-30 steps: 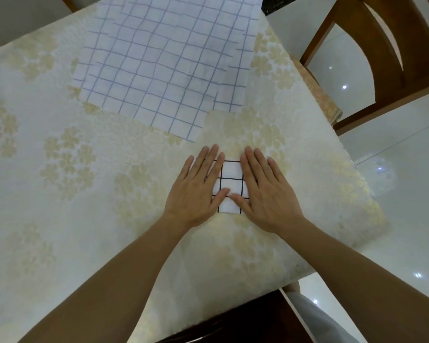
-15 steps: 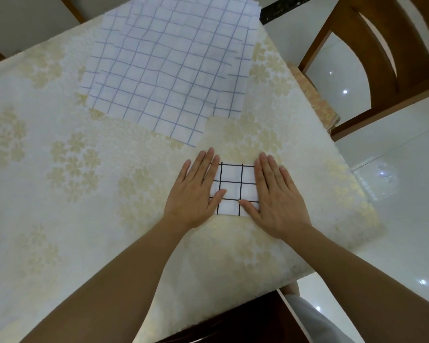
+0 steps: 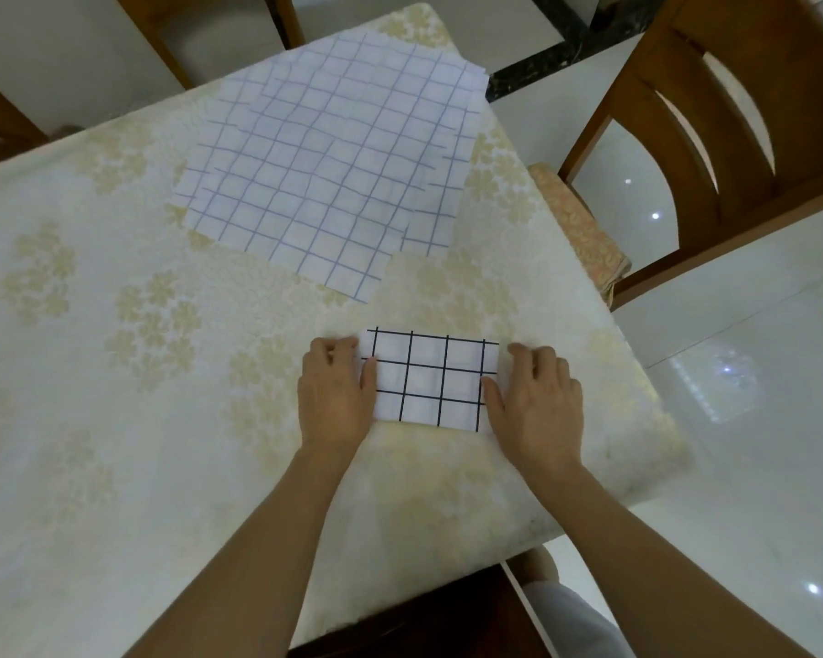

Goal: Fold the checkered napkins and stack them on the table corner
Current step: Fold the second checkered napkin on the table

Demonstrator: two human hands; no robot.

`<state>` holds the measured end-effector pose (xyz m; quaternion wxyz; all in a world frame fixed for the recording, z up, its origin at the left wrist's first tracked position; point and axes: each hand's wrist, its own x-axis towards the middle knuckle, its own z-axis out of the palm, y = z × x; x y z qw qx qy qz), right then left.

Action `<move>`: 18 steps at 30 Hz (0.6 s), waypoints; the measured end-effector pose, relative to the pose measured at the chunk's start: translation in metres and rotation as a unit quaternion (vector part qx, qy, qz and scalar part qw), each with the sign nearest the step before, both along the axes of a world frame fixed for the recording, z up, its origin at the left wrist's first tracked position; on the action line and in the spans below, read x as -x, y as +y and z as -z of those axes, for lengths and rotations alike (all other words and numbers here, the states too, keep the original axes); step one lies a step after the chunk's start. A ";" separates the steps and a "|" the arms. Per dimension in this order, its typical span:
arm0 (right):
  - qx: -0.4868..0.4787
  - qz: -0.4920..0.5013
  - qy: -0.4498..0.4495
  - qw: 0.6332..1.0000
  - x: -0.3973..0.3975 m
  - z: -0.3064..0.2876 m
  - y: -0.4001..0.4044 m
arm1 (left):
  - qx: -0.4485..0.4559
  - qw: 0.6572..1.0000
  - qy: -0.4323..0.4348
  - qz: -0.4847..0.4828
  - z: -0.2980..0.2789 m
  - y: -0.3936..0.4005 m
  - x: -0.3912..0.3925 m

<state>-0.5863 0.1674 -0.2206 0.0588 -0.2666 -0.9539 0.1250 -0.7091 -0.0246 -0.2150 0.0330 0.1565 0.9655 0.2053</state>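
A small folded napkin [image 3: 428, 379], white with black grid lines, lies flat on the table near its front right corner. My left hand [image 3: 336, 389] grips the napkin's left edge, fingers curled under and thumb on top. At the right edge my right hand [image 3: 535, 396] does the same with curled fingers. Farther back lie unfolded napkins [image 3: 326, 159], white with thin blue checks, spread flat and overlapping.
The table [image 3: 115, 372] wears a cream cloth with pale gold flowers. Its right edge and front right corner drop to a glossy white floor [image 3: 756, 420]. A wooden chair [image 3: 732, 125] with a cushion stands to the right; chair legs show at the far side.
Both hands slid apart from the napkin's middle to its left and right edges, and the fingers curled around those edges. More of the folded napkin now shows.
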 end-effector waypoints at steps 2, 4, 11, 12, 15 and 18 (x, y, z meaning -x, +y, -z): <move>0.020 0.035 -0.008 0.999 0.001 -0.001 -0.004 | -0.011 0.998 -0.053 -0.045 -0.005 0.003 0.000; 0.056 0.076 -0.018 0.995 0.002 -0.002 -0.009 | -0.009 0.994 -0.080 -0.077 -0.006 0.004 -0.002; 0.147 0.174 -0.073 0.971 0.017 -0.007 -0.017 | -0.037 0.980 -0.101 -0.167 -0.009 0.012 -0.006; 0.156 0.182 -0.080 0.968 0.020 -0.008 -0.019 | -0.043 0.977 -0.107 -0.180 -0.010 0.014 -0.006; 0.200 0.209 -0.094 0.953 0.030 -0.011 -0.021 | -0.053 0.967 -0.126 -0.214 -0.010 0.020 -0.006; 0.245 0.228 -0.099 0.937 0.034 -0.010 -0.019 | -0.054 0.958 -0.155 -0.235 -0.011 0.025 -0.005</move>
